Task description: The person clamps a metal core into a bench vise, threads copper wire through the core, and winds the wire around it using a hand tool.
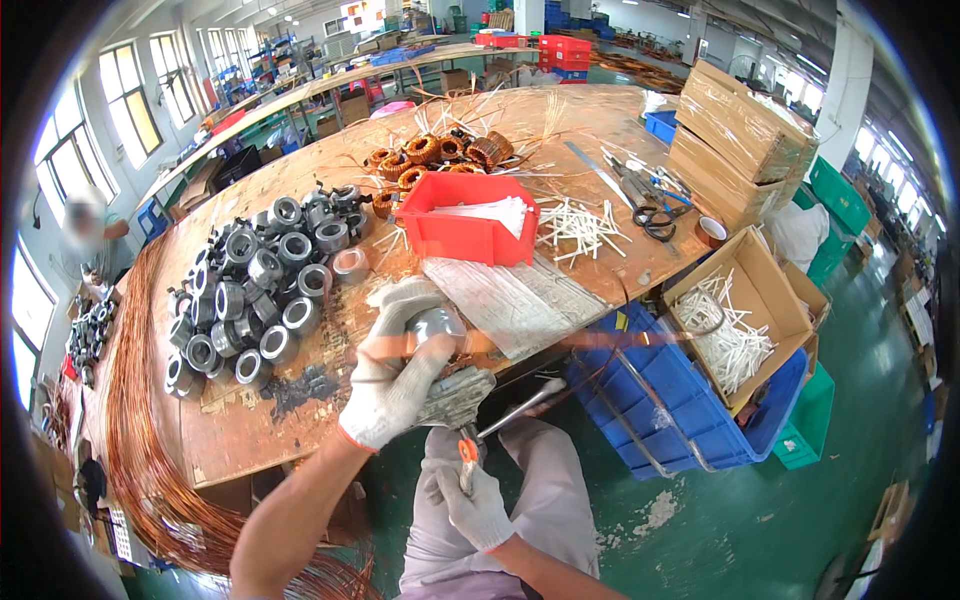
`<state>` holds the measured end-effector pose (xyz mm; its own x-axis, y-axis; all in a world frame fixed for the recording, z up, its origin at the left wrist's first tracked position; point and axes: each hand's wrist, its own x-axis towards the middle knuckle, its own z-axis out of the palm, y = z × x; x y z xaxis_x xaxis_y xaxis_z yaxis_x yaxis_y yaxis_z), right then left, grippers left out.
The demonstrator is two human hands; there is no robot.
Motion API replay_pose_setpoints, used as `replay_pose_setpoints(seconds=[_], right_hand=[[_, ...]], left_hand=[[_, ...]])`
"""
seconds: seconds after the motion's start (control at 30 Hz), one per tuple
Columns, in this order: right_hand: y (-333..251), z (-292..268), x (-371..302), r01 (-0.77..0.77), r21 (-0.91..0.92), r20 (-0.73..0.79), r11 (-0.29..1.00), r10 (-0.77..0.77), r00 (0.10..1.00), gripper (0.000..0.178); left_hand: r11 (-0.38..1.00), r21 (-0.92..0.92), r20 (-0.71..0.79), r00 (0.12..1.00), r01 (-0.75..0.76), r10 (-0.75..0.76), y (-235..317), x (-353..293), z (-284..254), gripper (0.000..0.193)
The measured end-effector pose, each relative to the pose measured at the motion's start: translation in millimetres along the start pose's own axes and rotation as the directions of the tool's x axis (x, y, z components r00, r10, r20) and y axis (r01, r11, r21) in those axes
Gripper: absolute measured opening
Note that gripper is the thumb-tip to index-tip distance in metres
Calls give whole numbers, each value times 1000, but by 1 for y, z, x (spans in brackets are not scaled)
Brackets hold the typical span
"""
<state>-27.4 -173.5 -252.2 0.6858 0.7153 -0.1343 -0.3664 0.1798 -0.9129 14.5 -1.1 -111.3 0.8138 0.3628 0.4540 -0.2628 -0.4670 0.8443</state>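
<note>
My left hand [385, 385], in a white knitted glove, is closed round a grey ring-shaped core [437, 328] at the table's front edge. Just below it is a grey, wrapped-looking block [455, 397]. In front of my lap my right hand [475, 515], also gloved, is closed on a small tool with an orange part [468, 450]; the rest of the tool is mostly hidden. A metal rod [522, 408] slants up to the right beside it. A blurred copper-coloured streak [560, 340] crosses near the left hand.
Grey ring cores [240, 325] are heaped left, beyond a long copper wire bundle [140, 400]. A red bin [465, 225] holds white strips before copper-wound coils [425, 150]. Scissors [655, 222] and tape [711, 232] lie right, above a cardboard box [790, 315] and blue crate [640, 400].
</note>
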Motion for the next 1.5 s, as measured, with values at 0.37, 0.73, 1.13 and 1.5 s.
replay_pose_setpoints(seconds=[0.37, 0.73, 1.13, 1.5], right_hand=[[-8, -9, 7, 94, -243, 126, 965, -64, 990, 36], [16, -44, 17, 501, -538, 241, 678, -446, 862, 49], [-116, 3, 7, 773, -373, 624, 513, -478, 618, 44], [-90, -101, 60, 500, -865, 269, 37, -808, 524, 42]], left_hand=[[996, 82, -134, 990, -36, 47, -9, -16, -4, 44], [971, 237, -38, 999, -21, 31, -8, -23, -4, 70], [964, 262, -47, 998, -38, 53, -11, -30, -10, 63], [998, 56, -36, 999, 35, -33, -2, -23, -13, 56]])
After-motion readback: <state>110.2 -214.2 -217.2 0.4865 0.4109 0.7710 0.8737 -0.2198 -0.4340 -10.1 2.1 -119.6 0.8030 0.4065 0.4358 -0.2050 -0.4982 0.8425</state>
